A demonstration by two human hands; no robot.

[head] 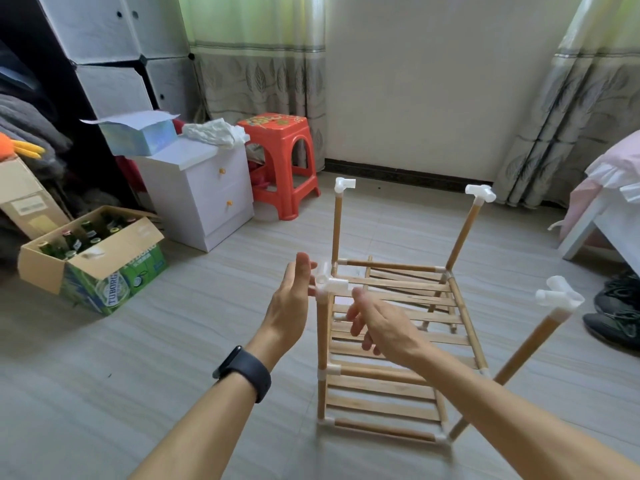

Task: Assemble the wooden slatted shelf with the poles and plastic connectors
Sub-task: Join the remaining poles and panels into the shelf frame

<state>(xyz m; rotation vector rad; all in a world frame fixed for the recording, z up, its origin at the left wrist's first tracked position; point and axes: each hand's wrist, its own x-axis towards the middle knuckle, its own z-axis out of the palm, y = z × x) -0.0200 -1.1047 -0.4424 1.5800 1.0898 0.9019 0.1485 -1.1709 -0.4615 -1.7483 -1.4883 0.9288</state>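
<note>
At the left a cardboard box (43, 270) holds green glass bottles (86, 237); a glossy red plastic stool (280, 161) stands above centre. At centre the left hand (292, 299), fingers straight and empty, flanks a white plastic connector (330, 284) capping a round wooden pole (322, 334), and the blurred right hand (377, 323), loosely curled and empty, hovers over the flat-slatted shelf (381, 388), centre-right.

Shelf (450, 337): slats (381, 388) pale tan, poles (336, 230) honey-brown, connectors (344, 184) white. Left of shelf: stool (280, 161) orange-red, top printed with a multicoloured pattern; cabinet (204, 195) white, knobs (222, 171) orange; carton (104, 271) brown cardboard with green-and-white print, bottles (86, 237) green. Behind shelf: wall (415, 81) white; curtains (256, 81) pale green above, grey leaf pattern below. Under shelf: floor (138, 358) light grey, faintly streaked. Right of shelf: shoes (613, 327) black. In front of shelf: watch (247, 370) black.
</note>
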